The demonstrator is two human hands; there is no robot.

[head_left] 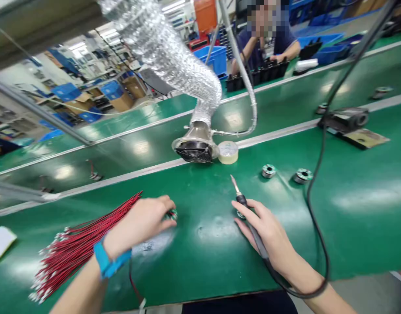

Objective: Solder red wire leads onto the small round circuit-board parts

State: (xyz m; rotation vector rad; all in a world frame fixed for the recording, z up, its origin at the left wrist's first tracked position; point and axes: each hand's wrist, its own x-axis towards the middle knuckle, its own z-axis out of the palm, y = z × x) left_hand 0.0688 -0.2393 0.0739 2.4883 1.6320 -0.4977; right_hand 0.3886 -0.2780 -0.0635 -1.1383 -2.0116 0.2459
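Observation:
My left hand [148, 218], with a blue band at the wrist, is closed around a small motor stator with a green circuit board [172, 214], mostly hidden by the fingers. A red and black wire [132, 281] comes out below that wrist and ends in a white connector near the table edge. In my right hand [269, 233] is a soldering iron [241, 199], its tip pointing up and away from me. Another small round part [241, 215] shows beneath the iron between my fingers; whether they grip it I cannot tell. To the left lies a bundle of red wires [89, 237] with white connectors.
Two stators [268, 171] [303, 175] stand on the green table [207, 270] at right. A fume extractor nozzle [195, 148] hangs over the back edge beside a tape roll [228, 152]. The iron's cable [322, 161] loops down at right. A person [269, 43] sits across the line.

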